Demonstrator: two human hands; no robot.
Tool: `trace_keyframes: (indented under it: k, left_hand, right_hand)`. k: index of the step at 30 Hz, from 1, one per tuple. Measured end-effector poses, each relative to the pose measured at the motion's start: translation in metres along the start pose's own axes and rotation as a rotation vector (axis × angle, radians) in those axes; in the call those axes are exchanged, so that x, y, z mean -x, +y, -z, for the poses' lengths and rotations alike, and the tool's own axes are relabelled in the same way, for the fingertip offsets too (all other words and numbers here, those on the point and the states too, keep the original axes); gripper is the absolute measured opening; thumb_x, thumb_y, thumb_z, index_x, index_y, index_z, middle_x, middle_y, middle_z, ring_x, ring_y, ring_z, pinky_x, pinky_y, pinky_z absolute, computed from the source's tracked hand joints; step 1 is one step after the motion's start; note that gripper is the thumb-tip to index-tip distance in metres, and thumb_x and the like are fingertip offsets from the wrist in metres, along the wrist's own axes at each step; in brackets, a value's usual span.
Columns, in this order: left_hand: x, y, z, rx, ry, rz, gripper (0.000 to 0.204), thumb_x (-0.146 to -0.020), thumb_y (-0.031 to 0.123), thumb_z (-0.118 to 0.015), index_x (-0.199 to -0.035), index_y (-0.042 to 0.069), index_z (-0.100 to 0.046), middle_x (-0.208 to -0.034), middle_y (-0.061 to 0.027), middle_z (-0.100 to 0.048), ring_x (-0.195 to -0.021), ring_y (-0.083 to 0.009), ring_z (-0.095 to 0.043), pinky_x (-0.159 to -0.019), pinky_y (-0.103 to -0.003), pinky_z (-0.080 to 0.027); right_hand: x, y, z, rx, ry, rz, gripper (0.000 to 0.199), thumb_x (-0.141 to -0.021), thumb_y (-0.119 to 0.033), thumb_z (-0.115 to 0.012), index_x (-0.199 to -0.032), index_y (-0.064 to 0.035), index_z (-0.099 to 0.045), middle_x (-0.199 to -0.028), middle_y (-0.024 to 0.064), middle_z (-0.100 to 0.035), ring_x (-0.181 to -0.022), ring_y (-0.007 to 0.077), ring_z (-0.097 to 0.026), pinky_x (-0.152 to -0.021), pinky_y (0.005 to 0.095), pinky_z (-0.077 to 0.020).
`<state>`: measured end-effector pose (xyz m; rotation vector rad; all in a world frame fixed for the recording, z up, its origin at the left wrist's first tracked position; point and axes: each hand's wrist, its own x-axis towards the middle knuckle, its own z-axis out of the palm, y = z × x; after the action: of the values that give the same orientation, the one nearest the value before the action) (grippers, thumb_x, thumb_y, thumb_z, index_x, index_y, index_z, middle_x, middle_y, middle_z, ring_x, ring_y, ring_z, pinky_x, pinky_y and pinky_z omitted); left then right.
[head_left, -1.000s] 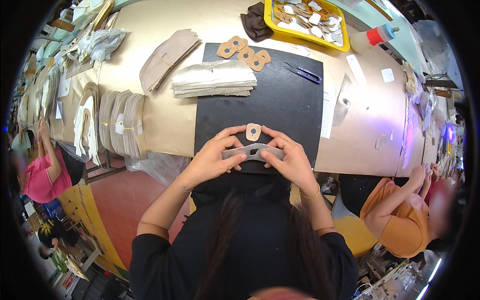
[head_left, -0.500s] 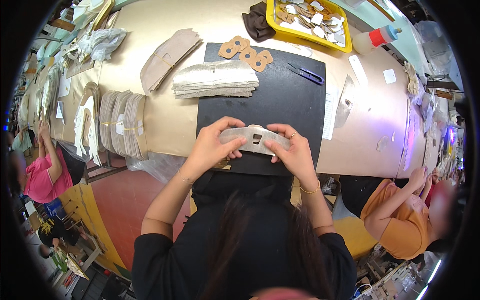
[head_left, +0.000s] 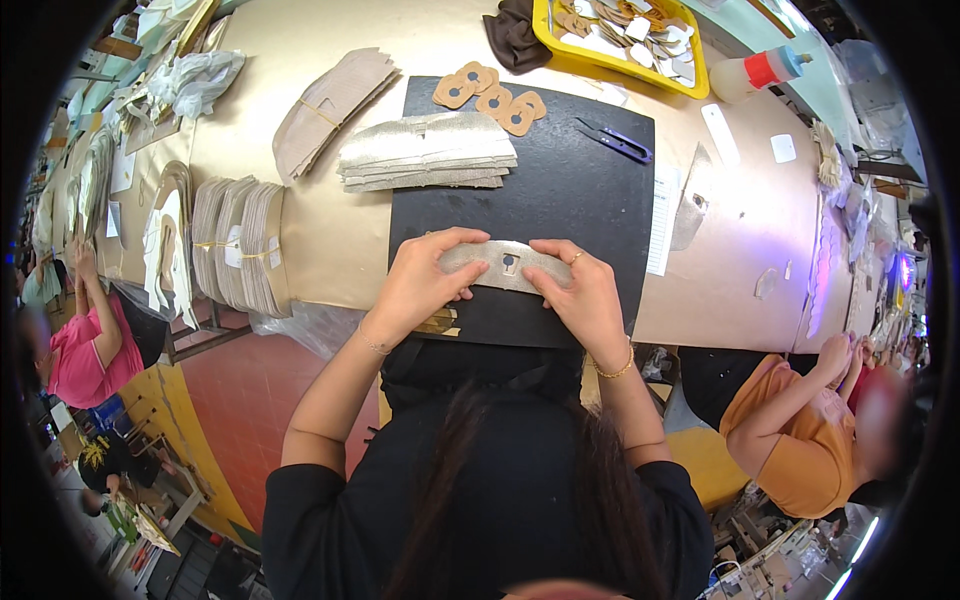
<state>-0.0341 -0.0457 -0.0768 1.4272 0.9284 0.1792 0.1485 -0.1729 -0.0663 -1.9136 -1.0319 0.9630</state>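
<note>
Both hands, left hand (head_left: 420, 285) and right hand (head_left: 583, 292), are pressing a curved silver piece (head_left: 505, 265) with a small hole onto the black mat (head_left: 570, 200) at the counter's (head_left: 330, 240) near edge. A stack of silver pieces (head_left: 428, 152) is lying toward the mat's far left corner.

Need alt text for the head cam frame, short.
Both hands, left hand and right hand, press a curved silvery strip with a keyhole cutout onto a black mat. Beyond lie a stack of silvery pieces, tan keyhole patches, snips and a yellow tray.
</note>
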Motion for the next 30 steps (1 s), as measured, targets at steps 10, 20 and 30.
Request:
trace_keyframes:
  k: [10,20,30]
  left_hand:
    - [0.0,0.002,0.001,-0.011,-0.004,0.025,0.03,-0.09,0.009,-0.077,-0.119,0.001,-0.07,-0.088,-0.0052,-0.072,-0.064,-0.008,-0.068,-0.057,-0.022,-0.055]
    - [-0.001,0.0,0.002,-0.027,0.001,0.017,0.031,-0.09,0.009,-0.077,-0.119,0.001,-0.07,-0.088,-0.0051,-0.072,-0.064,-0.0072,-0.067,-0.057,-0.021,-0.054]
    - [-0.001,0.002,0.003,-0.005,-0.009,0.054,0.031,-0.09,0.01,-0.077,-0.119,0.0,-0.069,-0.09,-0.0052,-0.071,-0.064,-0.0068,-0.067,-0.057,-0.021,-0.053]
  right_hand:
    - [-0.002,0.009,-0.003,0.073,0.02,0.077,0.03,-0.089,-0.012,-0.077,-0.115,0.0009,-0.07,-0.103,0.0136,-0.075,-0.072,0.0184,-0.068,-0.065,0.0292,-0.0555]
    - [-0.003,0.011,-0.003,0.083,0.02,0.098,0.031,-0.089,-0.012,-0.077,-0.117,0.0011,-0.07,-0.101,0.0119,-0.075,-0.06,0.0119,-0.067,-0.058,0.0264,-0.0549]
    - [-0.003,0.01,-0.003,0.103,0.011,0.079,0.031,-0.09,-0.013,-0.077,-0.116,0.0013,-0.07,-0.103,0.012,-0.075,-0.06,0.0128,-0.067,-0.058,0.0268,-0.0552]
